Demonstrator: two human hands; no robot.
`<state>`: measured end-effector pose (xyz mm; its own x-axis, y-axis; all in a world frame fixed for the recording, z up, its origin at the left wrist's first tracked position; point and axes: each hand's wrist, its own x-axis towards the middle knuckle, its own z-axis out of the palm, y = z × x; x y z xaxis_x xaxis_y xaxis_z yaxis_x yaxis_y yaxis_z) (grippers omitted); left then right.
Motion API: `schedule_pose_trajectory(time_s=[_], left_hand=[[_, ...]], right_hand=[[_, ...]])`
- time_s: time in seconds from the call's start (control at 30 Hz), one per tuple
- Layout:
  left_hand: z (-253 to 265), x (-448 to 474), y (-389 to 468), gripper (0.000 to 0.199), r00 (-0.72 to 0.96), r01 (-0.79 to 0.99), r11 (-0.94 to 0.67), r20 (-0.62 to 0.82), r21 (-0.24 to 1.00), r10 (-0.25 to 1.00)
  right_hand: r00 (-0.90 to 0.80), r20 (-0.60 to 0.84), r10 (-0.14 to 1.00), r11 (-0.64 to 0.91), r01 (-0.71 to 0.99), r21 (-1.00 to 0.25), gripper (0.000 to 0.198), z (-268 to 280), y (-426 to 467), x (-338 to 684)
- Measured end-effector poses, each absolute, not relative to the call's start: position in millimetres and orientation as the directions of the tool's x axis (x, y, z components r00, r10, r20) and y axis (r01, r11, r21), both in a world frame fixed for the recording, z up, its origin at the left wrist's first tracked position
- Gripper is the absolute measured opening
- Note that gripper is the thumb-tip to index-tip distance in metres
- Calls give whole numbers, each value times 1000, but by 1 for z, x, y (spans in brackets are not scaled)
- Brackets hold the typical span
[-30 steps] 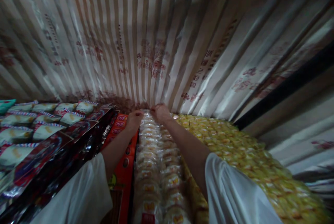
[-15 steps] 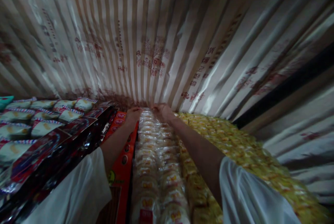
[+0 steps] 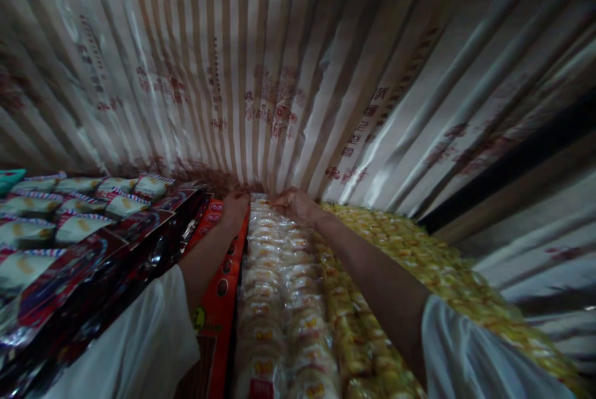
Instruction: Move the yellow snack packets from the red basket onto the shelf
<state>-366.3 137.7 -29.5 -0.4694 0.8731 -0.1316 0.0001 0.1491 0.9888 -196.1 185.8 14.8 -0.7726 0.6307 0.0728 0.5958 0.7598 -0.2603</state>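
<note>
Both arms stretch forward to the far end of two long rows of clear-wrapped, pale round snack packets [image 3: 263, 306]. My left hand [image 3: 236, 205] sits at the left side of the far end, next to a red-orange package [image 3: 223, 287]. Its fingers are curled together, dim and slightly blurred. My right hand [image 3: 298, 204] is over the far end of the right row, fingers bent inward towards the wrappers. What either hand grips is too dark to make out.
A striped, printed sheet [image 3: 274, 76] hangs behind the goods. To the right lie many yellow-wrapped packets [image 3: 395, 231]. Dark red glossy bags [image 3: 102, 256] and white snack packs [image 3: 79, 225] lie at the left. A dark bar [image 3: 512, 163] crosses the right side.
My right hand has shifted slightly right and nearer, and its forearm has swung right. My left hand has edged slightly left, staying at the far end of the rows.
</note>
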Motion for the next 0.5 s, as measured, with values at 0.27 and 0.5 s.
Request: schedule_pose_trajectory(time_s=[0.27,0.5], left_hand=[[-21,-362,145,11,-417,-103,231,-253,968,873],[-27,-359,158,3,-438,-151,186,-234,971,868]], right_hand=[[-745,86,662,715,594,-369,24,10,185,-195],[-675,108,730,664,663,-346,23,9,180,-197]])
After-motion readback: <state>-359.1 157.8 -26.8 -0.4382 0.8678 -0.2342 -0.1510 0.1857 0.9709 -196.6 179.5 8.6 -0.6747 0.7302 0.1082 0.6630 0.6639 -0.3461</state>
